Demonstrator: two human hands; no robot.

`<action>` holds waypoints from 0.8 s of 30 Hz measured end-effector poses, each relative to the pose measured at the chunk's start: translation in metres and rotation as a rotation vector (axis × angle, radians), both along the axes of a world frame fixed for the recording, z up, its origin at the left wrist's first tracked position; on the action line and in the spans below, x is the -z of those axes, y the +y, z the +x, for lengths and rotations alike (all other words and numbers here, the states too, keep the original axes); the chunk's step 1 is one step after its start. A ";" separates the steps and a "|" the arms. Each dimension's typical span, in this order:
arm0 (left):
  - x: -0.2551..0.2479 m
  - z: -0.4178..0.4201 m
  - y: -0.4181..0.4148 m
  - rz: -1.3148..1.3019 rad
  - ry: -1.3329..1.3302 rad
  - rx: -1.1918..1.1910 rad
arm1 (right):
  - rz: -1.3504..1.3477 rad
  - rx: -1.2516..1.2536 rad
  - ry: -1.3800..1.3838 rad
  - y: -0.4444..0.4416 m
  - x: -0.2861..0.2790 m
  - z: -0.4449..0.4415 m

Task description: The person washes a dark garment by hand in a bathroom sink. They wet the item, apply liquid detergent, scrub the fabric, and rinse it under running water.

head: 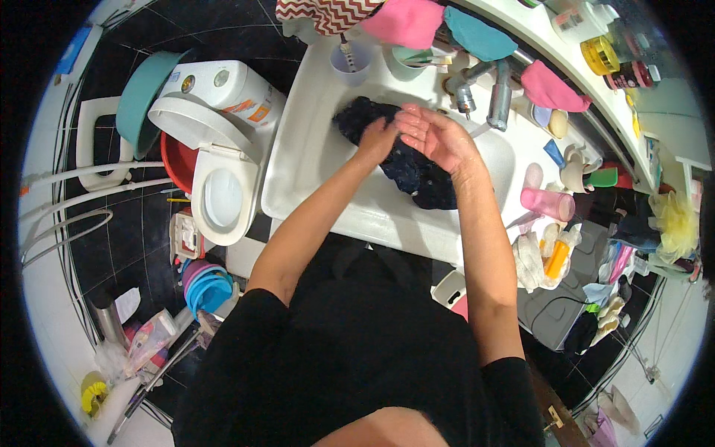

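A dark, wet-looking garment or cloth [427, 176] lies bunched in a white washbasin [313, 184]. My left hand [379, 138] rests against its upper part, fingers pointing away from me; whether they grip the fabric is hidden. Just to the right, my right hand [430, 134] is held over the cloth with its wet palm turned up and nothing in it. Its fingertips reach towards my left hand, touching or nearly so. A metal faucet [499, 98] stands beyond my right hand, and a thin stream of water seems to run from it towards my wrist.
Behind the basin stand a translucent cup [351, 64] and a green cup [406, 70] with toothbrushes. Pink and teal cloths [480, 36] hang on a rail. A pink tumbler [547, 204] lies to the right. Left of the basin is a toilet [222, 195].
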State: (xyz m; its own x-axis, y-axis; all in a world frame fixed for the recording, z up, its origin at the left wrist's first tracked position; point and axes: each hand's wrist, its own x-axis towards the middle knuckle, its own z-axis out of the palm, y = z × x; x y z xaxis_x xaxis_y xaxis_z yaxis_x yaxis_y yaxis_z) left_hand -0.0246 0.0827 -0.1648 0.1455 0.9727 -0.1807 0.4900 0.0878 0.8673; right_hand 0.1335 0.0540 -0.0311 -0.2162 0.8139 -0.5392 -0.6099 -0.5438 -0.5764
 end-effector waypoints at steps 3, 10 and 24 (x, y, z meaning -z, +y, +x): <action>-0.034 -0.017 0.022 -0.115 0.472 0.138 | -0.033 0.099 -0.285 -0.028 0.013 0.017; -0.016 -0.056 -0.003 0.551 0.861 0.655 | -0.106 -0.120 -1.834 -0.111 0.119 0.085; 0.053 -0.010 -0.039 0.379 0.599 0.665 | -0.185 0.315 -0.807 -0.120 0.112 0.130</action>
